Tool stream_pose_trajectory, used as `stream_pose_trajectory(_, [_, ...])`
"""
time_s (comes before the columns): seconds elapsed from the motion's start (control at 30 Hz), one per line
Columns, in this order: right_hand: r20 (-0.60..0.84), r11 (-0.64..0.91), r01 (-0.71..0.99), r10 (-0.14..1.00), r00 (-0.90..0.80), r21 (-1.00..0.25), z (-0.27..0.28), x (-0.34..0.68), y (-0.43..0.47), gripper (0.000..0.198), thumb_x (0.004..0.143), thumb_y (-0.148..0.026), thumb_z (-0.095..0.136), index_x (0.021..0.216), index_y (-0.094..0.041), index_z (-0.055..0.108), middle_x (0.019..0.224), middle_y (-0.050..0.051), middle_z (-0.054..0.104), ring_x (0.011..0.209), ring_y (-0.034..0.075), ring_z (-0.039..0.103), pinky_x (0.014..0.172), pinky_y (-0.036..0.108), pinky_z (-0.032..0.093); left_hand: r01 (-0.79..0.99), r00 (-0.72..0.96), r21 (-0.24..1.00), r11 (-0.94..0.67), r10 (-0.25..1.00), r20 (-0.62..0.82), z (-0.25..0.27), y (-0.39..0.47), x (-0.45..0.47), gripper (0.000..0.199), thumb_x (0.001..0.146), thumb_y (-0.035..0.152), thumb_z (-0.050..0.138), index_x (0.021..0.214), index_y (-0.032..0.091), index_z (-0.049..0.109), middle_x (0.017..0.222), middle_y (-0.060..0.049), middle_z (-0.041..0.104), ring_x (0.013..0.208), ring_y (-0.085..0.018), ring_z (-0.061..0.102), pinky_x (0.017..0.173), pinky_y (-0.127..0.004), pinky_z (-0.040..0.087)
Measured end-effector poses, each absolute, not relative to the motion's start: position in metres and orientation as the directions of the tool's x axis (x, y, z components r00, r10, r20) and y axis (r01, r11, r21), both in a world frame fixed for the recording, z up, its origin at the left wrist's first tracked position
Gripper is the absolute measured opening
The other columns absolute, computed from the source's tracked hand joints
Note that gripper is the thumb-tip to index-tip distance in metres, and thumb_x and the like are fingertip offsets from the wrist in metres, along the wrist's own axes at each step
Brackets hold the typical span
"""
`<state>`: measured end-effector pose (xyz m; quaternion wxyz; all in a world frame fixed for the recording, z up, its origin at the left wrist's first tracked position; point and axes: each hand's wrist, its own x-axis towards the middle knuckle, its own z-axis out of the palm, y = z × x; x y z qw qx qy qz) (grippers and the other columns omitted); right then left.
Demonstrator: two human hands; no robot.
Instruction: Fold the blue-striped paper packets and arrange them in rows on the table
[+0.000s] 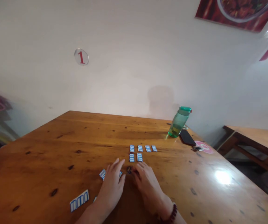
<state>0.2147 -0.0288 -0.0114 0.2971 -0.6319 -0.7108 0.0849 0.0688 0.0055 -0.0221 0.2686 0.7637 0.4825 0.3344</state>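
Note:
My left hand (112,183) hovers low over the tabletop with fingers stretched and thumb apart. Partly hidden beneath it are several small white-and-blue striped cards (102,173), lying loosely. My right hand (147,182), a dark beaded bracelet on its wrist, rests by the table with fingers bent and drawn together. Anything between its fingertips is too small or hidden to make out. Just beyond these fingertips lies a striped card (140,157), beside another card (131,157). Farther back runs a row of similar cards (140,148). One longer striped strip (79,201) lies left of my left forearm.
A green bottle (179,122) stands at the table's back right. Next to it lie a dark phone (186,137), keys (197,148) and a pink round piece (204,147). The wooden table (54,149) meets a white wall. Another table (257,137) is at right.

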Motion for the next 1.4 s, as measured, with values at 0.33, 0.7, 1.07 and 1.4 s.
stream_pose_trajectory(0.33, [0.225, 0.123, 0.964, 0.972, -0.069, -0.237, -0.013, 0.219, -0.026, 0.016, 0.084, -0.012, 0.042, 0.079, -0.019, 0.056, 0.084, 0.003, 0.062, 0.081, 0.019, 0.054, 0.065, 0.027, 0.035, 0.705, 0.538, 0.555, -0.440, 0.843, -0.016, -0.023, -0.009, 0.074, 0.060, 0.071, 0.006, 0.030, 0.130, 0.005, 0.032, 0.137, -0.016, 0.032, 0.128, -0.022, 0.024, 0.106, -0.047, 0.015])
stream_pose_trajectory(0.7, [0.215, 0.126, 0.960, 0.974, -0.072, -0.249, -0.014, 0.218, -0.027, 0.018, 0.084, -0.011, 0.041, 0.078, -0.019, 0.056, 0.083, 0.003, 0.062, 0.080, 0.018, 0.054, 0.065, 0.027, 0.035, 0.626, 0.532, 0.676, -0.388, 0.847, -0.007, -0.034, -0.010, 0.076, 0.063, 0.066, 0.005, 0.034, 0.129, 0.007, 0.036, 0.136, -0.014, 0.034, 0.128, -0.025, 0.024, 0.105, -0.048, 0.016])
stream_pose_trajectory(1.07, [0.215, 0.137, 0.962, 0.973, -0.085, -0.237, -0.013, 0.218, -0.028, 0.017, 0.082, -0.010, 0.042, 0.080, -0.019, 0.056, 0.084, 0.004, 0.061, 0.082, 0.019, 0.053, 0.065, 0.028, 0.036, 0.599, 0.516, 0.694, -0.400, 0.855, 0.048, -0.039, -0.008, 0.072, 0.062, 0.066, 0.007, 0.038, 0.128, 0.015, 0.039, 0.135, -0.011, 0.039, 0.126, -0.023, 0.029, 0.106, -0.047, 0.018])
stream_pose_trajectory(1.4, [0.078, 0.075, 0.022, 0.956, 0.283, -0.997, -0.005, 0.216, -0.021, 0.019, 0.069, -0.032, 0.060, 0.059, -0.017, 0.053, 0.052, -0.002, 0.051, 0.051, 0.011, 0.045, 0.051, 0.022, 0.034, 0.138, 0.242, 0.975, -0.175, 0.960, 0.138, 0.000, 0.000, 0.072, 0.020, 0.067, 0.036, 0.057, 0.077, 0.019, 0.059, 0.075, -0.004, 0.066, 0.073, -0.020, 0.060, 0.070, -0.032, 0.047])
